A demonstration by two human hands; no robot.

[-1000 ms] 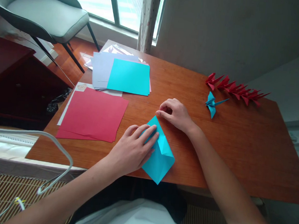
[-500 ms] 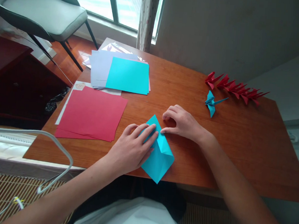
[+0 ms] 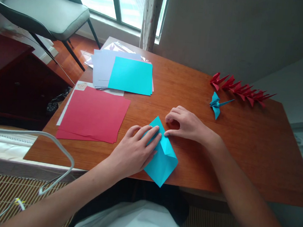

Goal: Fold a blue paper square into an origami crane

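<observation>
Laid the left hand (image 3: 132,154) flat over the left side of a partly folded blue paper (image 3: 161,167), unclenched, resting rather than pinching; had the paper beneath that palm, showing from twelve o'clock round to six, by the near edge of the wooden table (image 3: 195,163); held the right hand (image 3: 184,123) at the paper's one o'clock side in a loose, parted curl; had red sheets (image 3: 93,115) at ten o'clock, a blue crane (image 3: 215,105) between one and two, red cranes (image 3: 240,90) beyond.
</observation>
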